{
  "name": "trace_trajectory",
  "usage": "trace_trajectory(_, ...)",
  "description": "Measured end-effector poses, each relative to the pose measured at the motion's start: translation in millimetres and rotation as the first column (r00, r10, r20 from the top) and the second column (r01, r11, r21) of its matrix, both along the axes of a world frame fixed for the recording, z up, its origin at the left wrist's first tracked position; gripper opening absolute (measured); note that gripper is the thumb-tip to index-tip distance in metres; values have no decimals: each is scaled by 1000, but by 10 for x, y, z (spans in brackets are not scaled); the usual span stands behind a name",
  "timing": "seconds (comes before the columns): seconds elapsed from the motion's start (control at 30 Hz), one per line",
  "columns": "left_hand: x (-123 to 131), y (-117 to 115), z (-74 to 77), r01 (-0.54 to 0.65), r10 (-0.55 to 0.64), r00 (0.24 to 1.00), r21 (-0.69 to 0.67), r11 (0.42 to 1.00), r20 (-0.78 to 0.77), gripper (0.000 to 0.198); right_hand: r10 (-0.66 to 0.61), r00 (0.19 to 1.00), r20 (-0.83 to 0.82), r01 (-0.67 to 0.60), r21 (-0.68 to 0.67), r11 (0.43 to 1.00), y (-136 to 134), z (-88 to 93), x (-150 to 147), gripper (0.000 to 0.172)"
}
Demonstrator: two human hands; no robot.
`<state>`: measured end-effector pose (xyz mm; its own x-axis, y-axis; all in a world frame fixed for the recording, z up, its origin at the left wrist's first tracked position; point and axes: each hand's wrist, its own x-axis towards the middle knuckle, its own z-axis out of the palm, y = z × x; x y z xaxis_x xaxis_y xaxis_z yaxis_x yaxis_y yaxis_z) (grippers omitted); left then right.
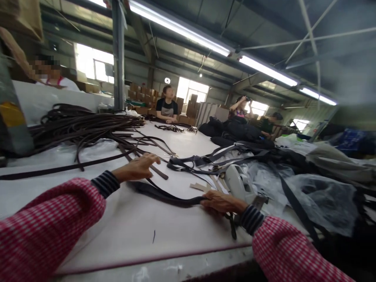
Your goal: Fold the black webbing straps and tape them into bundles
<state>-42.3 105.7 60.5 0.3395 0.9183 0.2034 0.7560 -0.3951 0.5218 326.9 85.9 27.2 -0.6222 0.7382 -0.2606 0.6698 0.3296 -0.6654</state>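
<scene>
A wide dark strap [170, 199] lies curved across the white tabletop in front of me. My right hand [221, 201] is closed around its right end, low over the table. Past that hand, a short dark end with a loop [233, 227] hangs below the wrist. My left hand [138, 167] is above the strap's other end, fingers apart and reaching forward, with nothing visible in them. Just beyond its fingertips, a flat brown strap end [160, 172] rests on the table. A black strap bundle [179, 163] lies farther ahead.
Brown straps [88, 125] are heaped at the left. A white tape dispenser-like object [237, 182], clear plastic bags [323, 199] and black fabric goods [232, 129] crowd the right. A metal post [118, 58] rises at the left. Several people are around the table, one person [167, 105] at its far end.
</scene>
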Motion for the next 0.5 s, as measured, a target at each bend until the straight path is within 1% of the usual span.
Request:
trace_trajectory(0.03, 162, -98, -45, 77, -76, 997, 11, 997, -27, 50, -4, 1000, 0, 4, -27, 1000, 8, 16, -9, 45)
trace_trajectory(0.07, 327, -198, -115, 196, -193, 977, 26, 980, -90, 49, -10, 1000, 0, 10, -59, 998, 10, 35, -12, 44)
trace_trajectory(0.1, 484, -288, -203, 284, -275, 951, 47, 958, -138, 51, -19, 1000, -1, 19, -92, 996, 7, 55, -10, 44)
trace_trajectory(0.13, 619, -362, -303, 331, -314, 931, 69, 941, -187, 49, -25, 1000, 0, 25, -117, 993, 1, 75, -2, 43)
trace_trajectory(0.17, 723, -413, -405, 358, -330, 917, 102, 928, -222, 40, -24, 1000, -1, 24, -134, 991, -6, 93, 13, 43)
trace_trajectory(0.2, 789, -437, -502, 373, -336, 911, 126, 919, -240, 33, -13, 1000, -5, 12, -150, 989, -10, 108, 32, 43)
trace_trajectory(0.23, 815, -434, -590, 373, -334, 912, 146, 916, -239, 33, 3, 1000, -14, -6, -171, 985, -12, 121, 57, 42)
trace_trajectory(0.3, 758, -353, -729, 357, -326, 927, 165, 920, -186, 41, 33, 998, -46, -43, -236, 971, -5, 138, 118, 39)
trace_trajectory(0.37, 609, -208, -822, 275, -268, 961, 182, 944, -63, 40, 34, 995, -90, -61, -312, 948, 7, 150, 184, 35)
trace_trajectory(0.43, 444, -57, -876, 278, -276, 961, 93, 956, -32, 37, 19, 991, -130, -65, -357, 932, 10, 160, 241, 34)
trace_trajectory(0.5, 319, 44, -889, 229, -230, 973, 47, 972, 30, 31, 6, 990, -141, -56, -355, 933, -1, 171, 286, 30)
